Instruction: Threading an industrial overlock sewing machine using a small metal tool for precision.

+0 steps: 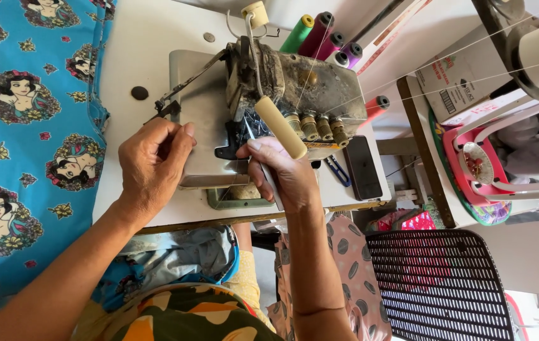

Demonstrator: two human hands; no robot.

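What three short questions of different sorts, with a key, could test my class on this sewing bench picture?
1. True or false: the left hand rests on the metal plate of the sewing machine.
2. Which lies on the table to the right of the machine? A) a dark phone B) a pair of scissors C) a tape measure
3. Fill in: the blue printed cloth lies to the ____ of the white table.

Key
1. True.
2. A: the phone lies flat near the table edge, past the right hand.
3. Left.
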